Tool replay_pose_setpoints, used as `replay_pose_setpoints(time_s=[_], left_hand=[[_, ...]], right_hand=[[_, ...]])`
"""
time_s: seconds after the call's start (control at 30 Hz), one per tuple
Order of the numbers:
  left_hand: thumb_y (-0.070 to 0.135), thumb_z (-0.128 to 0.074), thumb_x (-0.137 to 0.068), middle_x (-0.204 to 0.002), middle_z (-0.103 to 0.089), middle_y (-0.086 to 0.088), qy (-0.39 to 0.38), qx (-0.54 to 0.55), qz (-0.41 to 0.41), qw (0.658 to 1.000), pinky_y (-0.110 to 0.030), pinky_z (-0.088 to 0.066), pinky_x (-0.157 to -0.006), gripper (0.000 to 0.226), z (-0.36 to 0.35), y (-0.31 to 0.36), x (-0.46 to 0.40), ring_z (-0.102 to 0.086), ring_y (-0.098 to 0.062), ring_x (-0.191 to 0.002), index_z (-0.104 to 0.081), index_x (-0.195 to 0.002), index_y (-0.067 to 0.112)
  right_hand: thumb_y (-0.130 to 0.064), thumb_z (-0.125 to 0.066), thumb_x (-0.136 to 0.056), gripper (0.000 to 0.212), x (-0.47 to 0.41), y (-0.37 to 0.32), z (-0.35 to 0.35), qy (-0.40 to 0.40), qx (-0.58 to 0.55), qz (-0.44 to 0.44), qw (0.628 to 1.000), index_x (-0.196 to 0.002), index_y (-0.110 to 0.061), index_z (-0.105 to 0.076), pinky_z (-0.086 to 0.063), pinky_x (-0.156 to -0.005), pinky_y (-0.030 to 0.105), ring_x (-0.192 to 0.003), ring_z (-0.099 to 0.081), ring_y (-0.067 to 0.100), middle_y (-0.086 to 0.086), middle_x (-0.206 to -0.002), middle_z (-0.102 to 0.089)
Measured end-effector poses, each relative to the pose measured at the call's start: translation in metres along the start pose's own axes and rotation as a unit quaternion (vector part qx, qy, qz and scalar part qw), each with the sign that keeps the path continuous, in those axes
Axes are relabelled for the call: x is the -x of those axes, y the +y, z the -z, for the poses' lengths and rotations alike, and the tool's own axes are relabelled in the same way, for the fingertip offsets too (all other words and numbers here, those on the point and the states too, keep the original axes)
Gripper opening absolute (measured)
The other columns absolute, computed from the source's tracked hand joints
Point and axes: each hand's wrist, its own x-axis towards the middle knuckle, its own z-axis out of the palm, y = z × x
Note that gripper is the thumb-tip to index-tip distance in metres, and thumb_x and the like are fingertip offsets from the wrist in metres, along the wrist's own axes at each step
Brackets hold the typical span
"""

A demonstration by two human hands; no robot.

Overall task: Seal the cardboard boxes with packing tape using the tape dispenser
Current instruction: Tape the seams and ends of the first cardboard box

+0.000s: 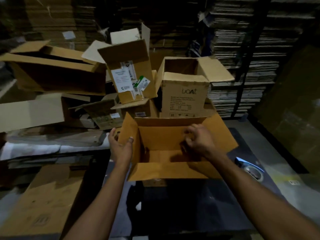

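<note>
Dark work surface (pixel 199 213) with open cardboard box (pixel 161 137), tape dispenser (pixel 251 168) to its right.

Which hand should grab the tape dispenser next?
Right, probably. The dispenser lies on the table right of the open box, beside the right forearm. The right hand hovers over the box, holding nothing; the left hand is at the far-side flap.
</note>
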Motion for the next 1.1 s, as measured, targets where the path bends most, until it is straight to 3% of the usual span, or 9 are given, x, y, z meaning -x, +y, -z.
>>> replay_pose_setpoints(time_s=[0.1,0.2,0.3,0.47,0.6,0.7,0.87,1.0,1.1], left_hand=[[0.013,-0.072,-0.098,-0.156,-0.043,-0.003,0.005,0.024,0.010,1.000,-0.038,-0.044,-0.107,0.071,-0.006,0.009,0.001,-0.043,-0.022,-0.141,-0.036,-0.158,0.026],[0.012,-0.071,-0.097,-0.146,-0.050,0.007,0.009,0.033,0.006,0.999,-0.041,-0.046,-0.112,0.061,-0.005,0.004,0.004,-0.047,-0.017,-0.139,-0.047,-0.152,0.024],[0.012,-0.072,-0.097,-0.144,-0.061,0.001,-0.002,0.022,0.033,0.999,-0.043,-0.051,-0.109,0.051,0.005,-0.006,0.016,-0.058,-0.016,-0.130,-0.059,-0.145,0.024],[0.027,-0.073,-0.097,-0.134,-0.068,0.004,-0.205,-0.069,0.016,0.976,-0.039,-0.054,-0.102,0.039,0.006,0.000,0.047,-0.064,-0.014,-0.122,-0.069,-0.135,0.025],[0.041,-0.066,-0.101,-0.153,-0.054,0.005,-0.294,-0.311,-0.017,0.904,-0.034,-0.047,-0.106,0.047,-0.015,0.007,0.046,-0.055,-0.020,-0.134,-0.060,-0.145,0.027],[0.047,-0.058,-0.102,-0.155,-0.054,-0.001,-0.296,-0.438,-0.042,0.848,-0.042,-0.046,-0.109,0.052,-0.025,0.002,0.042,-0.056,-0.029,-0.134,-0.052,-0.151,0.032],[0.046,-0.061,-0.099,-0.110,-0.071,-0.005,-0.264,-0.502,-0.125,0.814,-0.041,-0.052,-0.081,0.080,-0.037,0.002,0.009,-0.067,-0.031,-0.102,-0.016,-0.164,0.033],[0.046,-0.065,-0.098,-0.126,-0.065,-0.010,-0.300,-0.509,-0.198,0.782,-0.049,-0.053,-0.092,0.100,-0.061,0.028,-0.035,-0.064,-0.034,-0.110,0.012,-0.162,0.045],[0.049,-0.071,-0.093,-0.149,-0.049,-0.016,-0.293,-0.490,-0.203,0.795,-0.057,-0.048,-0.103,0.108,-0.091,0.047,-0.068,-0.054,-0.041,-0.128,0.011,-0.162,0.046]], right_hand=[[-0.036,-0.064,-0.097,0.035,-0.053,-0.020,-0.022,-0.113,-0.003,0.012,0.993,-0.131,-0.041,-0.059,-0.049,-0.102,0.038,-0.127,-0.051,0.015,-0.010,-0.134,-0.057],[-0.036,-0.064,-0.095,0.045,-0.089,-0.029,-0.036,-0.095,-0.061,0.012,0.994,-0.138,-0.044,-0.052,-0.051,-0.105,0.041,-0.127,-0.053,0.014,-0.010,-0.137,-0.055],[-0.036,-0.064,-0.095,0.049,-0.125,-0.026,-0.043,-0.057,-0.071,0.008,0.996,-0.142,-0.040,-0.049,-0.051,-0.103,0.038,-0.123,-0.055,0.013,-0.010,-0.135,-0.057],[-0.032,-0.067,-0.086,0.038,-0.163,-0.011,-0.058,-0.054,-0.034,0.009,0.998,-0.124,-0.026,-0.062,-0.045,-0.081,0.028,-0.107,-0.064,0.023,-0.001,-0.118,-0.067],[-0.027,-0.067,-0.094,0.053,-0.157,-0.012,-0.076,-0.078,-0.091,-0.036,0.992,-0.146,-0.022,-0.054,-0.050,-0.106,0.038,-0.128,-0.057,0.022,0.001,-0.142,-0.060],[-0.032,-0.067,-0.097,0.050,-0.117,-0.009,-0.075,-0.074,-0.159,-0.065,0.982,-0.144,-0.022,-0.055,-0.047,-0.110,0.041,-0.132,-0.054,0.022,0.002,-0.142,-0.060],[-0.032,-0.069,-0.095,0.043,-0.011,0.011,-0.063,0.036,-0.150,-0.135,0.979,-0.137,-0.025,-0.062,-0.037,-0.115,0.042,-0.140,-0.041,0.021,-0.002,-0.145,-0.056],[-0.026,-0.065,-0.097,0.036,0.034,0.024,-0.043,0.224,-0.055,-0.191,0.954,-0.133,-0.020,-0.064,-0.029,-0.118,0.057,-0.147,-0.030,0.034,0.009,-0.152,-0.045],[-0.030,-0.066,-0.090,0.057,0.037,0.034,-0.030,0.227,0.030,-0.302,0.925,-0.145,-0.026,-0.051,-0.011,-0.120,0.063,-0.154,-0.009,0.043,0.016,-0.166,-0.022]])
